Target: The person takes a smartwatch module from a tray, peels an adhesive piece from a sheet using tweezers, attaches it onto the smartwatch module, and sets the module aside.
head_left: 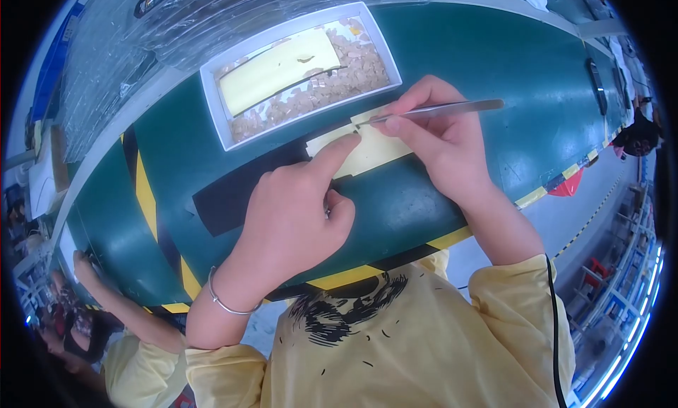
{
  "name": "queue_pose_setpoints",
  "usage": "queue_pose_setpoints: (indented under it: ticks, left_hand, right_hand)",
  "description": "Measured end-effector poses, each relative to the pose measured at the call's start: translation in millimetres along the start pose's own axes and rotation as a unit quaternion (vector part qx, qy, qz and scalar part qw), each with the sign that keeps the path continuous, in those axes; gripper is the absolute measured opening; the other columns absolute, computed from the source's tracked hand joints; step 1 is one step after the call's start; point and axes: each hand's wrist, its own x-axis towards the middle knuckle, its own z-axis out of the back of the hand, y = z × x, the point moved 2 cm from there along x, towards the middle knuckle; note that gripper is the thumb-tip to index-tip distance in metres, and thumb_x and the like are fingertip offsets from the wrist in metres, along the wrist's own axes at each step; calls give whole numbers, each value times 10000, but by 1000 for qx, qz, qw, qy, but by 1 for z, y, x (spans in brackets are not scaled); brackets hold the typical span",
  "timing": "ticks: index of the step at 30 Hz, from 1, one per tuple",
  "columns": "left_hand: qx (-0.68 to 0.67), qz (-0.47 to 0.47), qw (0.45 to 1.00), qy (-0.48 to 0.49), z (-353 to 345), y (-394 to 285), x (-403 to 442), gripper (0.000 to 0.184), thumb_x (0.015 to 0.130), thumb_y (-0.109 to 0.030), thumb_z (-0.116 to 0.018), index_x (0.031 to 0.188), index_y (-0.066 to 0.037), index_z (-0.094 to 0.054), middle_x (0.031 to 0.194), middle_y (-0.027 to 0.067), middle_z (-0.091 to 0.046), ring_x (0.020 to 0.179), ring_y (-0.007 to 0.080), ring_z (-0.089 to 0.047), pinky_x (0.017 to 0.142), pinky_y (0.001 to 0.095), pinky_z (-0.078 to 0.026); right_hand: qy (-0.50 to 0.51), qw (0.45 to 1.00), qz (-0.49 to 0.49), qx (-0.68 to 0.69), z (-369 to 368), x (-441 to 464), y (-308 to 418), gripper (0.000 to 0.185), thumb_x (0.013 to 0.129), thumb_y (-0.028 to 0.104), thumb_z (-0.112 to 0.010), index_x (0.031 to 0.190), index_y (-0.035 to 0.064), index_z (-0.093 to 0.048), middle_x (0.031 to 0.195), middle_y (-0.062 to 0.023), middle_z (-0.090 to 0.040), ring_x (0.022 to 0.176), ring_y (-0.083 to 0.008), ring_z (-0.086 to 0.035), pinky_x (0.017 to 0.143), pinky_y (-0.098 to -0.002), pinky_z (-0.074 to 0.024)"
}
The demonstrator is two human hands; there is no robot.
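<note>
Tweezers [459, 107] are held in my right hand [445, 136], their tip at a small dark spot on a pale yellow sheet [378, 152]. My left hand [300, 207] presses its extended index finger on the same sheet, just left of the tweezer tip, while its other fingers are curled. Beneath the hands, a black strip [229, 193] reaches out to the left on the green table. Whether the left hand holds anything in its curled fingers is hard to see; a small shiny bit shows near its thumb.
Behind the hands stands a white box [212, 104] with many small brownish pieces and a yellow strip [279, 66]. Yellow-black tape [346, 276] runs along the near table edge. At the left, another person's arm [127, 306] reaches onto the table. Clear plastic sheeting [113, 62] lies beyond.
</note>
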Motion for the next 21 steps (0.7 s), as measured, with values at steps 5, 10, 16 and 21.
queue_pose_setpoints:
  ticks: [5, 10, 16, 21]
  left_hand:
    - [-24, -18, 1000, -6, 4, -3, -1, 500, 708, -35, -563, 1206, -72, -570, 633, 150, -601, 557, 316, -605, 569, 393, -502]
    - [-375, 17, 927, 7, 21, 6, -7, 434, 853, 2, -552, 1279, -61, -504, 908, 112, -664, 733, 154, -642, 577, 249, -515]
    - [-631, -22, 771, -77, 27, 43, -18, 352, 884, -14, -585, 1226, 22, -510, 1065, 155, -662, 884, 159, -664, 654, 240, -554]
    - [-682, -22, 725, -96, 16, 51, -22, 292, 889, -16, -590, 1176, 3, -539, 1065, 139, -657, 890, 160, -659, 720, 286, -556]
  right_hand:
    - [-38, 998, -4, 41, 0, 2, 7, 123, 851, -64, -598, 930, 1, -529, 950, -137, -644, 922, -219, -671, 827, -295, -546]
    - [-39, 992, 1, 122, -5, 2, 14, 114, 843, -69, -610, 916, -11, -545, 916, -124, -646, 939, -226, -668, 826, -301, -552]
    - [63, 986, 61, 144, -34, 4, 55, 126, 851, -49, -572, 931, 15, -498, 941, -177, -643, 952, -334, -672, 835, -386, -581]
    - [122, 980, 74, 139, -63, 5, 63, 142, 845, -52, -572, 913, 21, -471, 911, -166, -624, 956, -380, -666, 835, -420, -582]
